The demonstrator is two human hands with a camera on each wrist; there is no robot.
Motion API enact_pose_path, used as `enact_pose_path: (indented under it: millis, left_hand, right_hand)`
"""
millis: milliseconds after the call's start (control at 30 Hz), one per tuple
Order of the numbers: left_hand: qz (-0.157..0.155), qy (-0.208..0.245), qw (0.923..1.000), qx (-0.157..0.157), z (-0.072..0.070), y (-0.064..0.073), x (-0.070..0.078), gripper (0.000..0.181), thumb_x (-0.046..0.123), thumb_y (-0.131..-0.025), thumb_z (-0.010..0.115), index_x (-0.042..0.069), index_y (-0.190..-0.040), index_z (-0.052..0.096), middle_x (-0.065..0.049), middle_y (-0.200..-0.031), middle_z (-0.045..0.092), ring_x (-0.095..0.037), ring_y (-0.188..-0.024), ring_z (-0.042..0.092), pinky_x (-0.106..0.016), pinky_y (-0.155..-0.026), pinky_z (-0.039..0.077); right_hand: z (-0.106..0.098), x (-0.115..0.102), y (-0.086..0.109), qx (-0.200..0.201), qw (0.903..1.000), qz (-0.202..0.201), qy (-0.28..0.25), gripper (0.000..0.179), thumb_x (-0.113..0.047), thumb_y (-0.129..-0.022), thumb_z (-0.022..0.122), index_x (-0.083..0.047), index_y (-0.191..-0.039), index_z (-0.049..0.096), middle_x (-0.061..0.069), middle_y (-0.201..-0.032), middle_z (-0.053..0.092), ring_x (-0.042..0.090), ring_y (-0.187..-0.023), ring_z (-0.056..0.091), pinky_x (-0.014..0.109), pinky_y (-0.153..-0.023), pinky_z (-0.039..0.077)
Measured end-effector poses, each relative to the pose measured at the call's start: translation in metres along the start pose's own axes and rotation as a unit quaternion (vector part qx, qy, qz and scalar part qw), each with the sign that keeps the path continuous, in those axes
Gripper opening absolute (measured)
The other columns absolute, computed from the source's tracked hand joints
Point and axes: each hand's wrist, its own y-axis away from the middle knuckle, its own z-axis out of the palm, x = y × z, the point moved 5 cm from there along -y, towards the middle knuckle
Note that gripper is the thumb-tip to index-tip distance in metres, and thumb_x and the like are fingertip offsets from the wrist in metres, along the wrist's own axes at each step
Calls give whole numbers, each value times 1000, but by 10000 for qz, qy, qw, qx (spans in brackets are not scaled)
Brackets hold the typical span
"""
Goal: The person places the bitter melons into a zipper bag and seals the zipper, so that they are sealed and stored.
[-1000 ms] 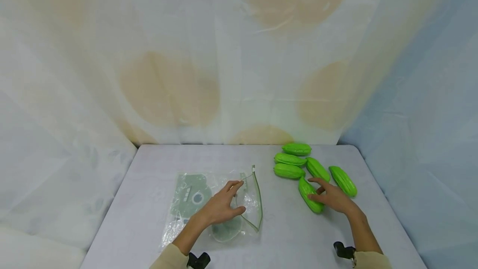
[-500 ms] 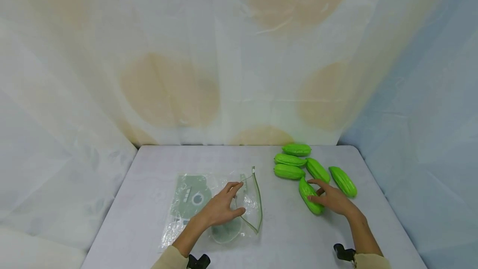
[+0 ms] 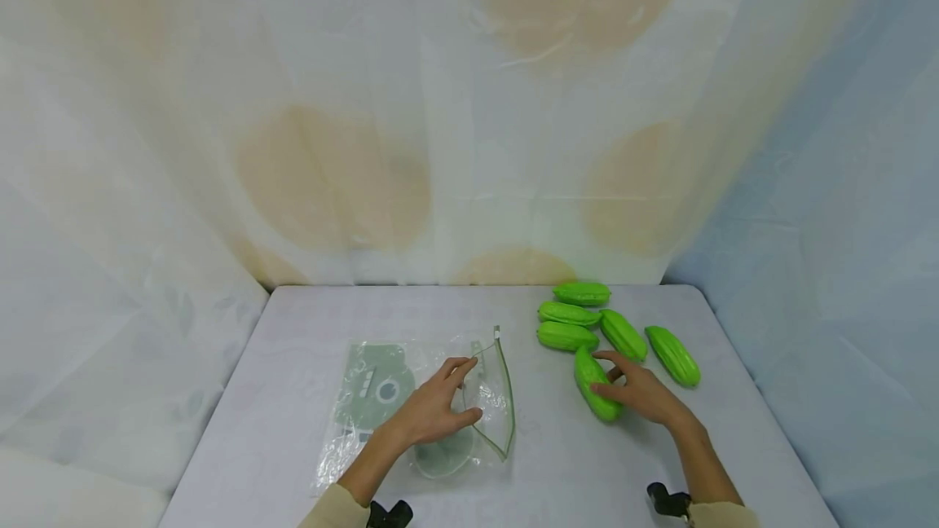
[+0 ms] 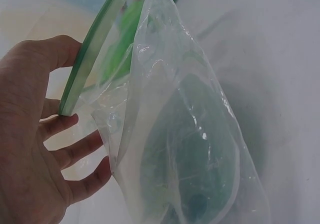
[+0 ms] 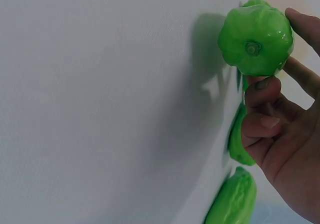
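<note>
My right hand [image 3: 644, 393] grips a bright green, ridged bitter melon [image 3: 594, 388], thumb on one side and fingers on the other. Its blunt stem end [image 5: 253, 48] faces the camera in the right wrist view. My left hand [image 3: 435, 403] is at the mouth of a clear zip bag [image 3: 493, 406], thumb and fingers spread apart. From the left wrist view, fingers touch the bag's green zip strip [image 4: 92, 51] and its clear film, and the mouth gapes. Pale green printing shows through the bag, partly hidden under my left hand and forearm.
More bitter melons lie on the white table [image 3: 293, 324]: several in a group [image 3: 566, 336] beyond my right hand, and one [image 3: 672, 356] apart to its right. Patterned sheets [image 3: 469, 210] hang behind the table and at its sides.
My right hand has moved slightly left with the bitter melon, away from the lone one at the right. The left hand and the bag have stayed in place.
</note>
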Motion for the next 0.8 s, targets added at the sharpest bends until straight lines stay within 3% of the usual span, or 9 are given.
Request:
enact_pose_path:
  millis: [200, 633, 800]
  left_hand:
    - [23, 15, 10000, 8, 0, 0, 1, 80, 50, -92, 65, 18, -158, 33, 4, -154, 36, -14, -119, 59, -39, -84, 54]
    - [58, -11, 10000, 18, -1, 1, 3, 81, 48, -92, 66, 17, -158, 32, 4, -155, 36, -14, -119, 59, -40, -85, 54]
    - [61, -12, 10000, 15, -1, 1, 3, 81, 48, -92, 66, 17, -158, 32, 4, -155, 36, -14, -119, 59, -40, -85, 54]
  right_hand:
    - [5, -14, -2, 35, 9997, -161, -189, 69, -50, -90, 72, -22, -148, 47, 12, -116, 62, 24, -95, 61, 36, -71, 50]
    - [24, -45, -1, -205, 9924, -377, -1151, 64, -45, -91, 72, -29, -147, 46, 12, -116, 58, 22, -85, 64, 37, -73, 52]
    - [35, -59, -4, -372, 9912, -554, -1142, 64, -44, -92, 72, -28, -148, 45, 12, -118, 59, 20, -83, 66, 37, -72, 53]
